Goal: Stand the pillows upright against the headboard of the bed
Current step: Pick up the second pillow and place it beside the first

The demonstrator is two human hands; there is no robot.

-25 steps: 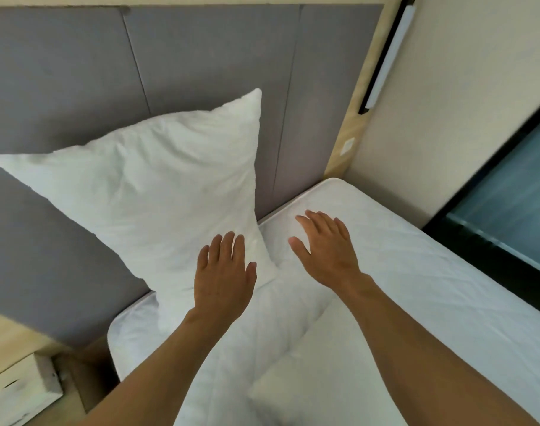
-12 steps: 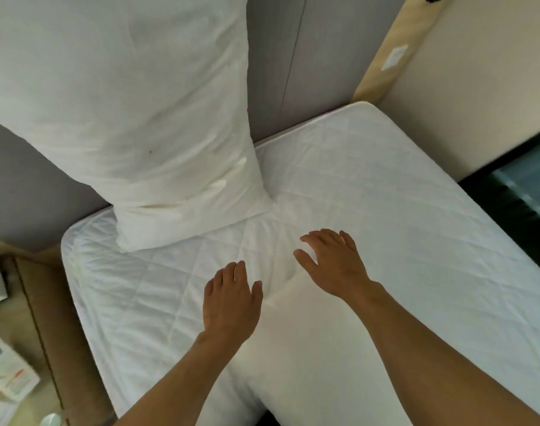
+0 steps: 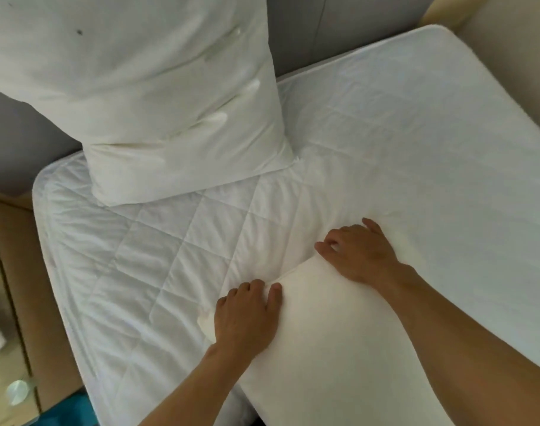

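Head view: one white pillow (image 3: 158,96) stands upright at the upper left, its back against the grey padded headboard (image 3: 333,29) and its lower edge resting on the quilted white mattress (image 3: 416,142). Its case is creased, with a few folds catching the light on the right side and a small dark speck near the top left.

A second white pillow (image 3: 333,348) lies flat on the mattress at the bottom centre, well apart from the upright one, its far corner pointing toward the headboard. Both bare forearms reach in from the bottom edge onto this pillow.

The left hand (image 3: 247,318) sits at the pillow's left edge just below the corner, fingers curled down over the edge and thumb on top, so it looks to be gripping the fabric there. The right hand (image 3: 361,253) lies over the pillow's right edge near the same corner, palm down, fingers bent and pressing where pillow and mattress meet; whether it has actually closed on the pillow cannot be told, since the fingertips are partly hidden in the white cloth.

Along the left of the bed runs a pale wooden side panel (image 3: 13,272), with a small round glassy object (image 3: 16,392) blurred at the bottom left. A beige wall (image 3: 508,50) shows at the upper right beyond the mattress corner.
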